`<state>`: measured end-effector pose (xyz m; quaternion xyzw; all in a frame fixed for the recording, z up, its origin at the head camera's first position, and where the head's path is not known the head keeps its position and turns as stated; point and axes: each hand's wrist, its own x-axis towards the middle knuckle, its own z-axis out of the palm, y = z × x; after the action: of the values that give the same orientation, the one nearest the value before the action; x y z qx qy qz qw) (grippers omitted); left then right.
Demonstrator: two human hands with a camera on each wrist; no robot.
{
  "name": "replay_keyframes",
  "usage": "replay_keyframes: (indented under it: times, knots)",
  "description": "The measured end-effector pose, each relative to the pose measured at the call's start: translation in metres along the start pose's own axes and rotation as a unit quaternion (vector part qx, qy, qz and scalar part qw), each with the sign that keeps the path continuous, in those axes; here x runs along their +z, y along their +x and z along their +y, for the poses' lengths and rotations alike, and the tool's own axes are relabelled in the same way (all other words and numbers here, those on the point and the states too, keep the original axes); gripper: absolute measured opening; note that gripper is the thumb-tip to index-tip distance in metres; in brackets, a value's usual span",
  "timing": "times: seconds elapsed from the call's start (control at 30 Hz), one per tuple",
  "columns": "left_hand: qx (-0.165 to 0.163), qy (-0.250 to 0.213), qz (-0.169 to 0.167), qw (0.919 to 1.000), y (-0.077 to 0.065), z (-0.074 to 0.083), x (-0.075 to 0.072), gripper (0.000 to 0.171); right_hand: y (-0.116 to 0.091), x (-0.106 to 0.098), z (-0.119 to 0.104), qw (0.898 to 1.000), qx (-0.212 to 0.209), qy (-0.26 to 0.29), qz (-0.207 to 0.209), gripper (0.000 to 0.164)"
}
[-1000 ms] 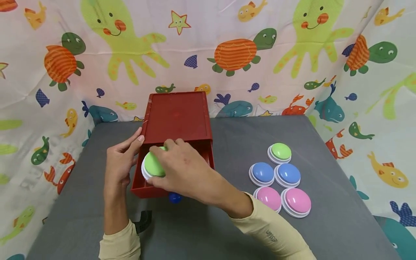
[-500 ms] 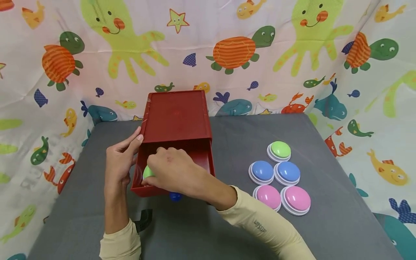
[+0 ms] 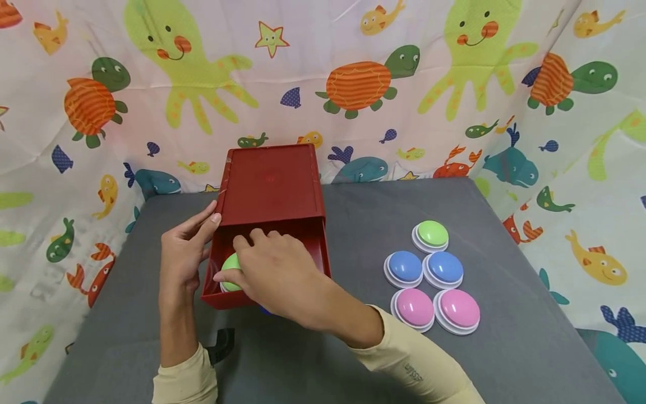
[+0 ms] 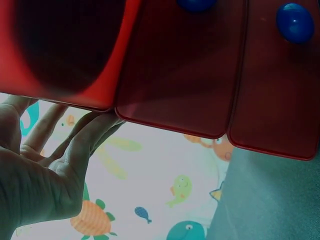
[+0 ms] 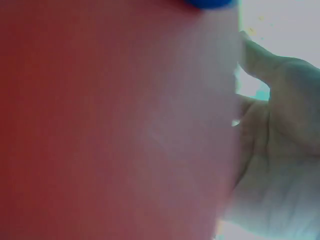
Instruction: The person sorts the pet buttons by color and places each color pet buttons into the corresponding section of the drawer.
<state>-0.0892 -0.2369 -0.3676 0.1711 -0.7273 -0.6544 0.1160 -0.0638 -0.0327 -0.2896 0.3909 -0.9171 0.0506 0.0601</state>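
A red drawer cabinet (image 3: 270, 185) stands at the back of the table, its top drawer (image 3: 229, 302) pulled out. Inside the drawer, at the left, lies a green-domed push light (image 3: 232, 269) with a white base. My right hand (image 3: 282, 275) is over the drawer, thumb and fingers spread around the dome and seemingly loose from it; its fingertips are partly hidden. In the right wrist view the red drawer front hides most of those fingers. My left hand (image 3: 184, 252) rests extended fingers against the cabinet's left side, also seen in the left wrist view.
Right of the cabinet lie a green push light (image 3: 432, 233), two blue push lights (image 3: 405, 265) and two pink push lights (image 3: 459, 308). Lower drawers with blue knobs (image 4: 295, 22) are closed. A patterned curtain (image 3: 303, 84) hangs behind the grey table (image 3: 363, 213).
My right hand has lowered the green push light into the drawer; its thumb has since lifted and more of the dome shows. My left hand has stayed at the cabinet's side.
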Motion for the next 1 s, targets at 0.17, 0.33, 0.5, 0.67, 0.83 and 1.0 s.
replay_keyframes:
  times: [0.17,0.33,0.5,0.67,0.83,1.0]
  knots:
    - [-0.005,0.004,-0.001,1.0,-0.002,0.0,0.001,0.054,-0.031,-0.013,0.021,0.992,0.038,0.065,0.102,0.049]
    - [-0.005,0.012,0.002,0.9999,-0.004,-0.001,0.003,0.053,-0.07,-0.013,0.066,0.963,0.149,0.121,0.189,0.048]
    - [-0.003,0.016,0.005,0.9999,-0.004,-0.002,0.003,0.052,-0.102,-0.005,0.14,0.956,0.27,0.102,0.059,0.06]
    - [-0.004,-0.004,0.006,1.0,-0.003,0.0,0.001,0.052,-0.12,0.016,0.226,0.952,0.266,0.098,-0.115,0.068]
    - [-0.008,0.008,-0.002,0.9999,-0.003,0.0,-0.002,0.054,-0.127,0.035,0.282,0.934,0.223,0.091,-0.263,0.077]
    - [-0.011,0.018,-0.011,0.9997,-0.002,-0.001,-0.003,0.057,-0.124,0.063,0.311,0.937,0.216,0.095,-0.257,0.07]
